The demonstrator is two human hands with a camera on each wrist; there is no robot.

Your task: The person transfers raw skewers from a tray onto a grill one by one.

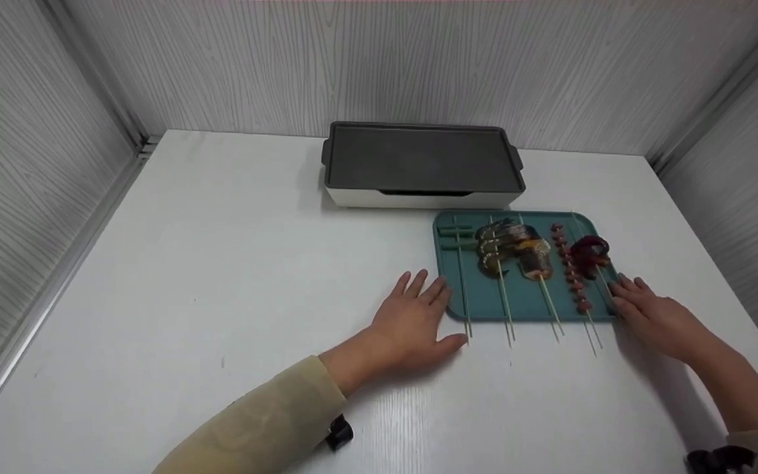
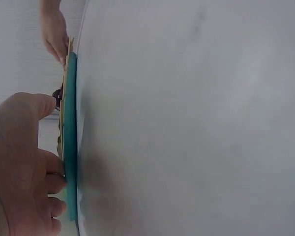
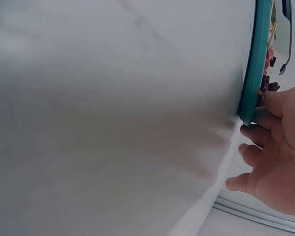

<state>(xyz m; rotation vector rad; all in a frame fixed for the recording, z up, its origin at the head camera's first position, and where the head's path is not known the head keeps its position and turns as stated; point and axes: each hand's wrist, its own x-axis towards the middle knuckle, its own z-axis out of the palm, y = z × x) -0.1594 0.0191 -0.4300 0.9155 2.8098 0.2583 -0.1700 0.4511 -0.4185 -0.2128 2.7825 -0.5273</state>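
A teal tray lies on the white table, carrying several skewers of food. From left to right are green sticks, curled striped shrimp, a thick browned piece, small red chunks and a dark red octopus-like piece. My left hand lies with straight, spread fingers, their tips against the tray's left edge; its thumb points toward the skewer ends. At the tray's right front corner, my right hand touches the rim with thumb and index finger, the other fingers extended outside it.
A rectangular grill with a dark flat plate and white base stands behind the tray, near the back wall. Wood-patterned panels enclose the table at the back and both sides. Bare skewer ends jut over the tray's front edge.
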